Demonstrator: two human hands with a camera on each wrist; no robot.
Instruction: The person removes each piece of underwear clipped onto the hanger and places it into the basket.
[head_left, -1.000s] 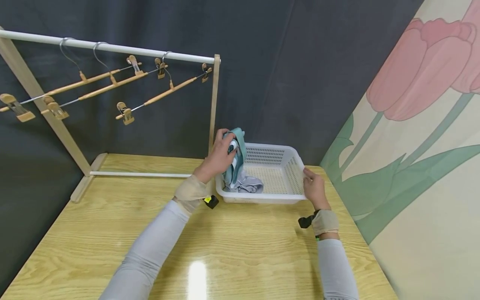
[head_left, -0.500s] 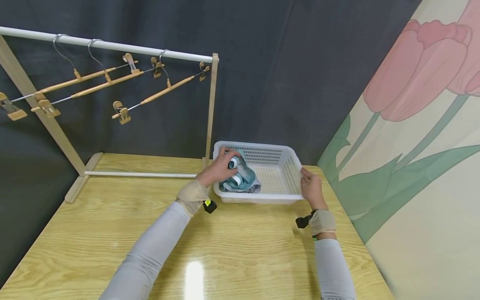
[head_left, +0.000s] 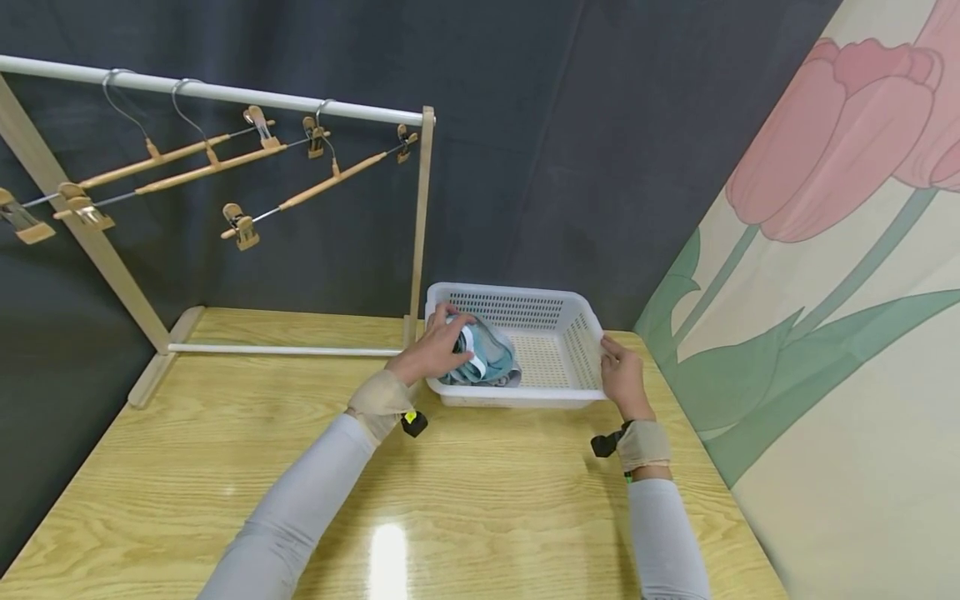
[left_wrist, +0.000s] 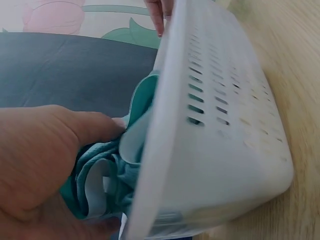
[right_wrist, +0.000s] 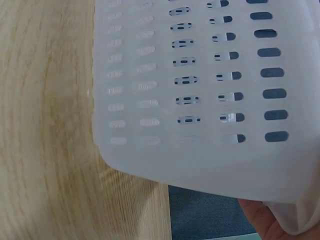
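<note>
A white plastic laundry basket (head_left: 517, 398) stands on the wooden table near the dark curtain. Inside its left end lies a crumpled teal garment (head_left: 493, 354) with white bands. Grey cloth (head_left: 516, 377) shows beneath it. My left hand (head_left: 435, 346) reaches over the left rim, thumb and fingers spread around the near side of the garment. In the left wrist view the thumb tip of my left hand (left_wrist: 45, 165) rests against the teal fabric. My right hand (head_left: 624, 379) grips the right rim, its palm outside the basket.
Left of the basket stands a rack with a white rail (head_left: 247, 96) and wooden posts. Several wooden clip hangers (head_left: 315, 192) hang from it. The table (head_left: 480, 492) extends in front of the basket. A wall with painted tulips (head_left: 787, 150) rises at right.
The teal garment has come down from my raised left hand and settled in the basket. The left hand has lowered and its fingers have spread. The right hand keeps its hold on the rim.
</note>
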